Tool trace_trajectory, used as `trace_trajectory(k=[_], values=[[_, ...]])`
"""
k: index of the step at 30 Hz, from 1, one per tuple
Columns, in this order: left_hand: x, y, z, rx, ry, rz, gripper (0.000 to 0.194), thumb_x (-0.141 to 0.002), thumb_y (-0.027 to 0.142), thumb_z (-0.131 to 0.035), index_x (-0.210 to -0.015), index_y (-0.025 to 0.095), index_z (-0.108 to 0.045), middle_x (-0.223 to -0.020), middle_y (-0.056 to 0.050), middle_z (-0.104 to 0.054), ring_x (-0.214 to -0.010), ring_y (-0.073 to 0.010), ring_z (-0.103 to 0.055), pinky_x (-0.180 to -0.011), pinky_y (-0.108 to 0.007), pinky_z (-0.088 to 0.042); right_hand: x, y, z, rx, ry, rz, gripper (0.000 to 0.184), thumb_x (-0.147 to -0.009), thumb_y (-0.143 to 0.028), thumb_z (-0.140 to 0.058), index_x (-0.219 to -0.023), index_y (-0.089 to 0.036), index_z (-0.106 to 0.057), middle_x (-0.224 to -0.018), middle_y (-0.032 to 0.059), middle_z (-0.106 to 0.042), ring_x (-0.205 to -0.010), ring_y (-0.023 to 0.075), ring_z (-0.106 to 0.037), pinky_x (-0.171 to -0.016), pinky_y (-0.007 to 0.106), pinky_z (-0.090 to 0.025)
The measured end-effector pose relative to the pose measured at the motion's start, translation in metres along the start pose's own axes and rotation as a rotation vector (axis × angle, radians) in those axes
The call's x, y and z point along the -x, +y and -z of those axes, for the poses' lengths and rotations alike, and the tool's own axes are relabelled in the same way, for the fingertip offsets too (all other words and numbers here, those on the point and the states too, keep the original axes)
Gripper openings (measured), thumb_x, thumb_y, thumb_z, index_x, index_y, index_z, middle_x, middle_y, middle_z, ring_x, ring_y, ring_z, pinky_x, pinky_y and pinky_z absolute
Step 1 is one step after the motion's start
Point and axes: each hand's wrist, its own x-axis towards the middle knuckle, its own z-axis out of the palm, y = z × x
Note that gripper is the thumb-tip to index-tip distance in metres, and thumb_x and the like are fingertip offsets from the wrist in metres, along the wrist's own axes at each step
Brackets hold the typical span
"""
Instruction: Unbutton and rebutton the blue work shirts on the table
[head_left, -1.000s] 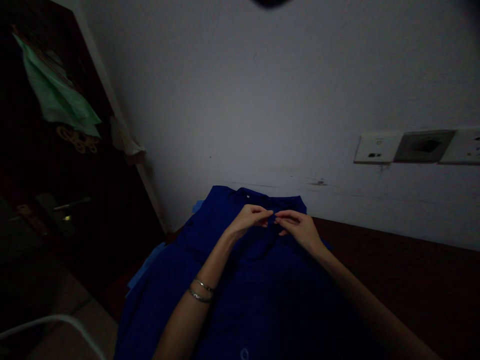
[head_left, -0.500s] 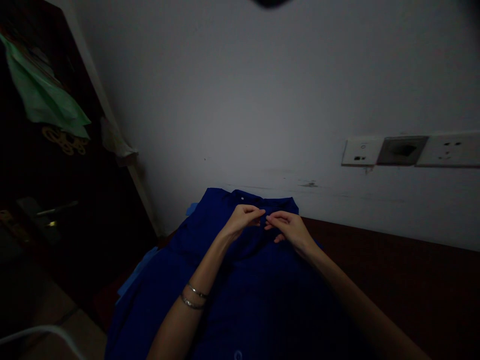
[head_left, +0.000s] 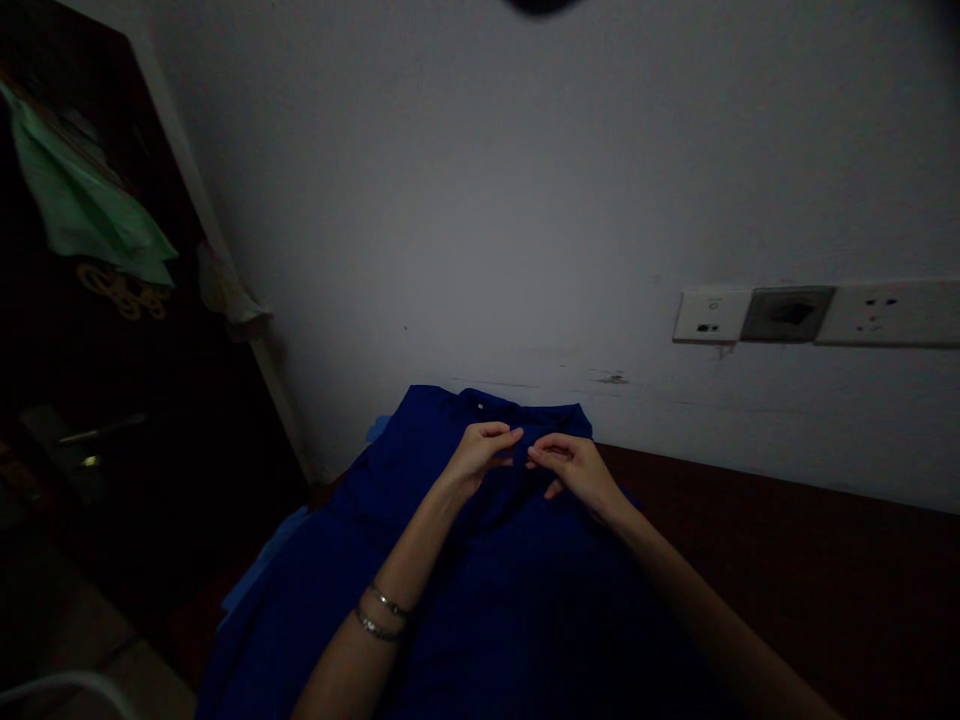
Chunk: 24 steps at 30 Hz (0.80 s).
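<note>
A dark blue collared shirt point(head_left: 450, 560) lies spread on the dark table, its collar toward the wall. My left hand point(head_left: 484, 455), with two bracelets on its wrist, is over the front just below the collar, thumb and fingers pinched on the shirt's cloth. Close beside it on the right, my right hand point(head_left: 574, 470) pinches the cloth with thumb and forefinger, the other fingers curled loosely. A small pale label shows inside the collar. The dim light hides any button or fastening between the fingertips.
Light blue cloth point(head_left: 266, 560) shows from under the shirt's left side. The dark red-brown table point(head_left: 750, 520) meets a grey wall point(head_left: 525, 200) with sockets point(head_left: 787, 315) at right. At left stands a dark door point(head_left: 187, 430) with a handle and a hanging green cloth point(head_left: 90, 200).
Both hands stay at the shirt front below the collar, and the gap between their fingertips has widened slightly. The whole view has shifted a little.
</note>
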Motion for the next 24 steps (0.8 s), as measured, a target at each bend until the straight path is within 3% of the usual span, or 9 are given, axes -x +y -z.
trace_trajectory(k=[7, 16, 20, 24], values=[[0.001, 0.003, -0.001, -0.008, 0.062, -0.001, 0.032, -0.05, 0.039, -0.073, -0.06, 0.012, -0.06, -0.058, 0.0, -0.052, -0.055, -0.0086, -0.05, -0.05, -0.02, -0.041, 0.002, -0.001, -0.005, -0.04, 0.018, -0.018, 0.025, -0.063, -0.037, -0.063, -0.073, -0.014, -0.058, -0.067, 0.0045, -0.06, -0.068, 0.019, -0.06, -0.035, 0.023, -0.05], [0.001, 0.006, -0.001, -0.112, 0.061, -0.091, 0.034, -0.053, 0.042, -0.071, -0.057, 0.011, -0.059, -0.054, 0.0, -0.051, -0.05, -0.0075, -0.047, -0.046, -0.019, -0.039, 0.005, -0.007, -0.005, 0.103, 0.03, 0.085, 0.024, -0.067, -0.037, -0.057, -0.074, -0.015, -0.056, -0.065, 0.0031, -0.057, -0.062, 0.0166, -0.058, -0.035, 0.022, -0.049], [0.003, 0.008, -0.002, -0.131, 0.101, -0.115, 0.033, -0.052, 0.04, -0.071, -0.06, 0.011, -0.06, -0.056, 0.001, -0.05, -0.051, -0.0073, -0.046, -0.047, -0.019, -0.038, 0.008, -0.011, -0.003, 0.27, 0.098, 0.252, 0.023, -0.07, -0.036, -0.056, -0.082, -0.017, -0.058, -0.071, 0.0034, -0.057, -0.067, 0.0171, -0.057, -0.036, 0.022, -0.048], [0.005, 0.012, -0.001, -0.174, 0.096, -0.134, 0.03, -0.055, 0.039, -0.07, -0.062, 0.011, -0.06, -0.057, 0.001, -0.051, -0.053, -0.0073, -0.046, -0.048, -0.018, -0.035, 0.011, -0.018, 0.001, 0.528, 0.14, 0.53, 0.016, -0.073, -0.028, -0.055, -0.086, -0.021, -0.061, -0.088, 0.0056, -0.058, -0.082, 0.0185, -0.057, -0.06, 0.031, -0.052]])
